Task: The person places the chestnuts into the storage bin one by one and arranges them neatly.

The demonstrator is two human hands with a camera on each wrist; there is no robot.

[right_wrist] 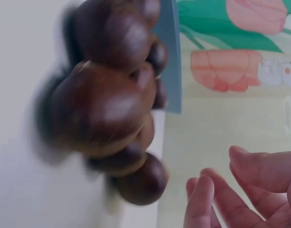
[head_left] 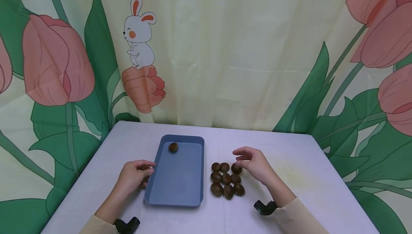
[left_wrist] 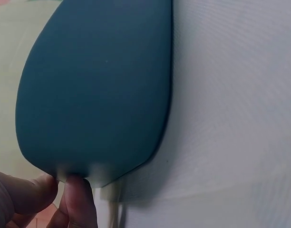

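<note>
A blue rectangular tray (head_left: 175, 187) lies on the table, with a single brown chestnut (head_left: 173, 147) near its far left corner. At the tray's left side is my left hand (head_left: 133, 174); its thumb and fingertips pinch the rim, as the left wrist view shows close up at the tray's wall (left_wrist: 98, 95). Right of the tray, several chestnuts (head_left: 226, 179) sit in a rough three-row block. My right hand (head_left: 255, 162) hovers by the far right chestnut (head_left: 236, 168), partly covering it in the head view. In the right wrist view its fingers are parted and hold nothing, apart from the chestnuts (right_wrist: 98, 109).
A white cloth covers the table (head_left: 289, 191). Behind its far edge hangs a curtain (head_left: 225, 66) printed with tulips, leaves and a rabbit on a carrot. Black wrist cameras (head_left: 265, 208) sit on both wrists.
</note>
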